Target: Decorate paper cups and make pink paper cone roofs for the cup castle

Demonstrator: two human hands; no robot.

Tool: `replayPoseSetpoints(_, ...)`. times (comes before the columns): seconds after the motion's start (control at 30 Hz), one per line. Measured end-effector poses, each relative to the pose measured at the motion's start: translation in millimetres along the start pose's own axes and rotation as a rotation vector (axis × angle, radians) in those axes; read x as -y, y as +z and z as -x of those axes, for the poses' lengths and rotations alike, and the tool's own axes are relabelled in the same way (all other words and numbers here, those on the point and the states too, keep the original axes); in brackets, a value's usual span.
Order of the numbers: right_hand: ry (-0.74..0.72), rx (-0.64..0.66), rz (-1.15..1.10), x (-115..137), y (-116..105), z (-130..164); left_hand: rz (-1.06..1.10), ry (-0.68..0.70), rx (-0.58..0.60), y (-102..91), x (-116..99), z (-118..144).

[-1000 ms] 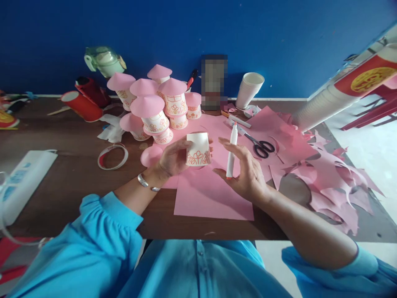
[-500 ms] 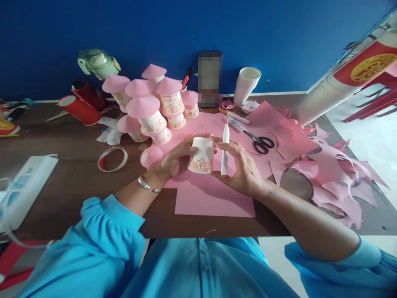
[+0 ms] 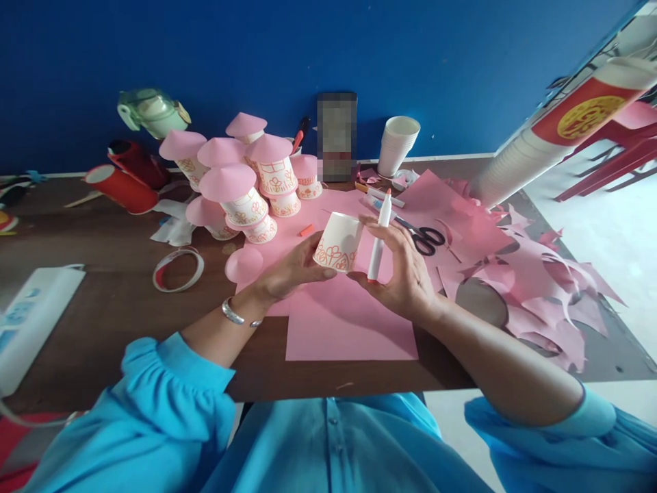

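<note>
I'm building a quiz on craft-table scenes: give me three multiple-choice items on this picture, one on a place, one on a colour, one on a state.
1. Where do the scissors lie?
A. on pink paper beyond the right hand
B. by the tape roll
C. in the cup stack

2. What colour are the cone caps on the finished cups?
A. red
B. pink
C. white

3. How is the paper cup held?
A. upright, mouth up
B. crushed flat
C. upside down, tilted, by the left hand

Answers: 1 A, their black handles rest on the pink paper past the right hand; 2 B, every cone is pink; 3 C, its drawn rim points down while the right hand holds a marker.
</note>
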State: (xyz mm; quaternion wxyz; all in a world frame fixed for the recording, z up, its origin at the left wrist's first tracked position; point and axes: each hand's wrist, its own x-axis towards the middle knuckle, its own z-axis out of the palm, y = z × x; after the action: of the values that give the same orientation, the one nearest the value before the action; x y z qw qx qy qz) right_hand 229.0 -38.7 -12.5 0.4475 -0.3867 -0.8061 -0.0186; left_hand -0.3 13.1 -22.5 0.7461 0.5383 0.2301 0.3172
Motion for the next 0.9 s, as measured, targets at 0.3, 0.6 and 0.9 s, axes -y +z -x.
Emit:
replayPoseSetpoints(0.3, 0.069, -0.068, -0.066, 4, -4, 0, 0.299, -0.01, 0.001, 0.4, -7, 3)
replayPoseSetpoints(0.6, 0.093, -0.058, -0.097, 5, -2, 3, 0.313, -0.009, 0.038, -5.4, -5, 3)
replayPoseSetpoints(0.9, 0.069, -0.106, -0.204, 7, -12, 3, 0.249, -0.011, -0.014, -5.5, 4, 3)
